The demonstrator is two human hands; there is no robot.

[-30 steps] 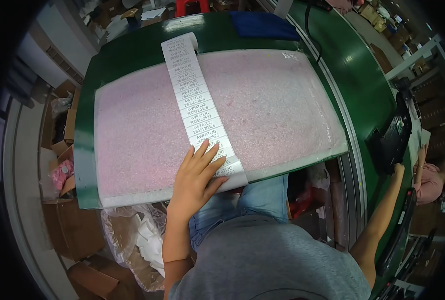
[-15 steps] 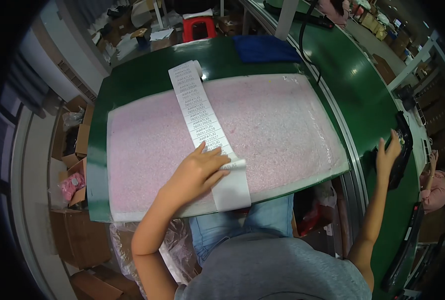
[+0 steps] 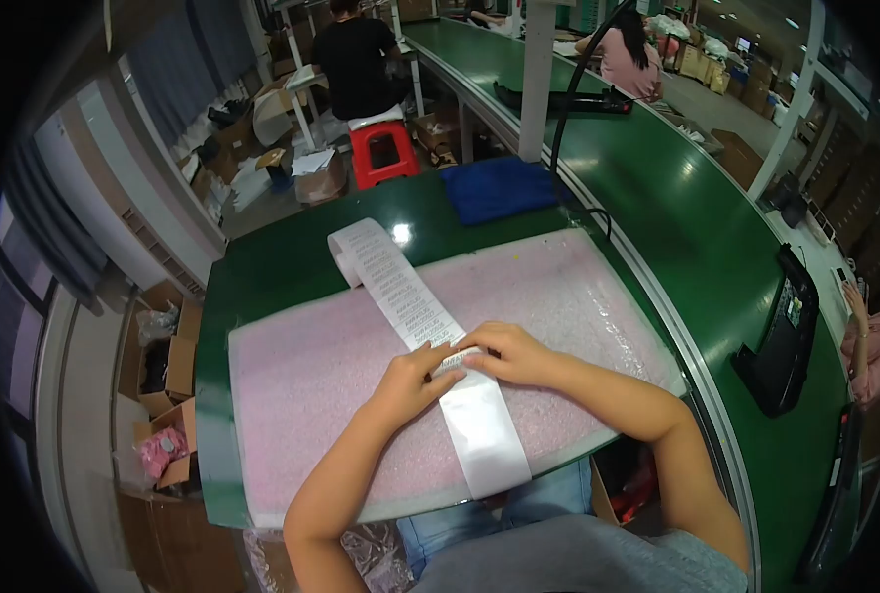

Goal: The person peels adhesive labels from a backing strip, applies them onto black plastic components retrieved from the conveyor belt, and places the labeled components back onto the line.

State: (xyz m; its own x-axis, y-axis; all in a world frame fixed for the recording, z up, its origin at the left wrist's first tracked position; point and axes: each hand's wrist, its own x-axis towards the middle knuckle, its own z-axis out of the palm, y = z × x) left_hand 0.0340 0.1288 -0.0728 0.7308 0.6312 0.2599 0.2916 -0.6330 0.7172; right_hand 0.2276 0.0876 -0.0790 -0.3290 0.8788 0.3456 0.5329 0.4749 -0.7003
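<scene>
A long strip of white printed labels runs across a pink foam pad, its far end curling into a loose roll beyond the pad. The near part is blank, shiny backing paper reaching the pad's front edge. My left hand lies at the strip's left side, fingers bent and closed at the lowest printed label. From the right, my right hand meets it there, with thumb and fingers closed on the same spot. The fingertips of both hands nearly touch and partly hide that label.
Black plastic housings lie on the green conveyor to the right. A folded blue cloth sits behind the pad. Beyond are a red stool with a seated person and other people. Cardboard boxes stand at left.
My right hand has come from beside the black housing on the conveyor to the label strip. My left hand stays on the strip. The view has tilted up, showing more people behind.
</scene>
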